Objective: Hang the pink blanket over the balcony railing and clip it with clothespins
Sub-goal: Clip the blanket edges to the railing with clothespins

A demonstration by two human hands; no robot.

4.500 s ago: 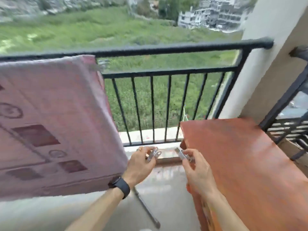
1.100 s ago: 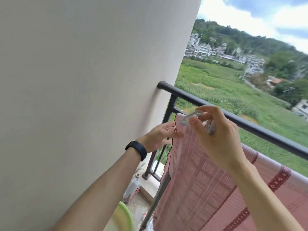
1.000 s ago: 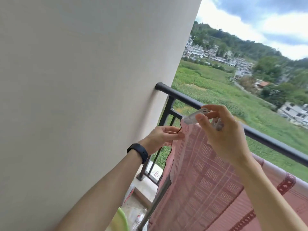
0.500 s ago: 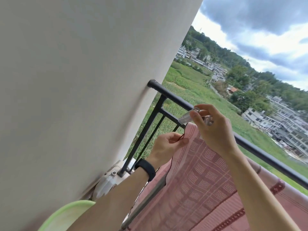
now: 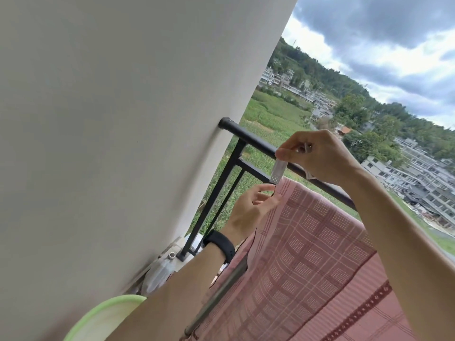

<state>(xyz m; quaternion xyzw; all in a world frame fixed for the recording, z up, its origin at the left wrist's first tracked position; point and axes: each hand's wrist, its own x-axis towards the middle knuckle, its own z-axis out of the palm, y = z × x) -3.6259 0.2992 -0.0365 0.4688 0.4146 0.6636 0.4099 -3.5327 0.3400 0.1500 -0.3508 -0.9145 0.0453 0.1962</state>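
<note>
Pink checked woven blanket draped over black metal balcony railing; my left hand pinched its corner taut; right hand gripped translucent plastic clothespin, poised for clipping.

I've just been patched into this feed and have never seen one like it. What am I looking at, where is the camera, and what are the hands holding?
There is no machine here: a person wears one camera on the head, tilted, looking down at both bare hands on a balcony. The pink blanket hangs over the black railing beside a pale wall. The right hand points a clothespin down at the blanket's top corner. The left hand, with a black wristband, pinches that corner's edge. A green basin sits below.
</note>
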